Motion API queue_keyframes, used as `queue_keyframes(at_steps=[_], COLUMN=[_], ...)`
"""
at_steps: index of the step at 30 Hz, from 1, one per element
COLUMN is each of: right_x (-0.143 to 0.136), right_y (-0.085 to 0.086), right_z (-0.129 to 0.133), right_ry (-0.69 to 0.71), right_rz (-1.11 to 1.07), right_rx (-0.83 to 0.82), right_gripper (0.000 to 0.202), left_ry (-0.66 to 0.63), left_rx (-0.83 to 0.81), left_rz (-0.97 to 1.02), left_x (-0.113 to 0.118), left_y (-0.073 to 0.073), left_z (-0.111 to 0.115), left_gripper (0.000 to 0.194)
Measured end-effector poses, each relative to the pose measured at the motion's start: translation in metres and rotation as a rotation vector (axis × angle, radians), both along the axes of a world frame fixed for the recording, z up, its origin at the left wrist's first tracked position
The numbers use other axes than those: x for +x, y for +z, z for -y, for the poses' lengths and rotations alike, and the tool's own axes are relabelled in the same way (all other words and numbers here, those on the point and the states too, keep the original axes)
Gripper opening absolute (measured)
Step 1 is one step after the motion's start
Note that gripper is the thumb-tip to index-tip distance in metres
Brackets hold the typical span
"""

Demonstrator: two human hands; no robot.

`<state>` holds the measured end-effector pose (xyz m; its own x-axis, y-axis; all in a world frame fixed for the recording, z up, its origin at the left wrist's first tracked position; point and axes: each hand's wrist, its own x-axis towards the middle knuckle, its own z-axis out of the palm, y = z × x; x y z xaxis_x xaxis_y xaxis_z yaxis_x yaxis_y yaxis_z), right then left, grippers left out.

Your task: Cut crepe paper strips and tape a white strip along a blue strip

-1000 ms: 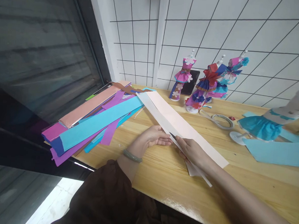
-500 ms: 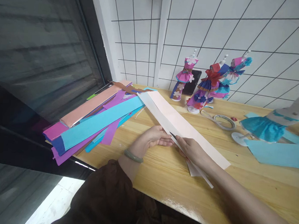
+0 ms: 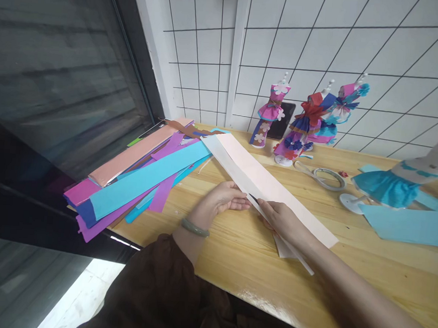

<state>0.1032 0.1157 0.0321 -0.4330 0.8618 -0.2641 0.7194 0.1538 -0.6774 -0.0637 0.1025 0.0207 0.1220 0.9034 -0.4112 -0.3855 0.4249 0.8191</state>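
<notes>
A long folded sheet of pale pink paper [image 3: 273, 188] slants across the middle of the table. My left hand [image 3: 231, 197] grips its near edge, thumb hidden behind the fold and fingers curled below. Just to the right, my right hand [image 3: 278, 219] is closed around scissors whose dark, narrow blade [image 3: 253, 199] lies on the paper's near layer; the handles are covered by my fingers. Below that hand hangs a narrow, partly cut pale strip [image 3: 286, 249].
A pile of coloured paper [image 3: 150, 179] lies at the left. Small dress forms in paper dresses [image 3: 269, 112] stand by the tiled wall, near a tape roll [image 3: 328, 178]. On the right are a form with a blue skirt [image 3: 388, 188] and blue paper [image 3: 413, 226].
My left fingers have drawn slightly leftward, away from my right hand. The blade and paper look almost unmoved.
</notes>
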Motion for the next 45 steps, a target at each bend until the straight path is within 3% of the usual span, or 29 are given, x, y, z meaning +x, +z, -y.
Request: queue_keyframes(at_steps=[6,22,32,45], right_x=[0.000,-0.008,-0.007,-0.016], right_y=[-0.006,-0.001,0.001,0.002], right_z=[-0.004,-0.009,-0.009,-0.013], right_ry=[0.021,0.038,0.025,0.025], right_rz=[-0.027,-0.022,-0.010,-0.003], right_rx=[0.018,0.002,0.016,-0.019], right_gripper=[0.056,0.057,0.054,0.053], left_ry=[0.005,-0.013,0.009,0.031], left_rx=[0.002,0.051,0.013,0.031], left_rz=[-0.003,0.021,-0.005,-0.022], left_x=[0.000,-0.003,-0.004,-0.005], left_y=[0.000,-0.012,-0.004,-0.005], left_z=[0.000,-0.004,-0.003,-0.003], left_gripper=[0.016,0.020,0.019,0.020])
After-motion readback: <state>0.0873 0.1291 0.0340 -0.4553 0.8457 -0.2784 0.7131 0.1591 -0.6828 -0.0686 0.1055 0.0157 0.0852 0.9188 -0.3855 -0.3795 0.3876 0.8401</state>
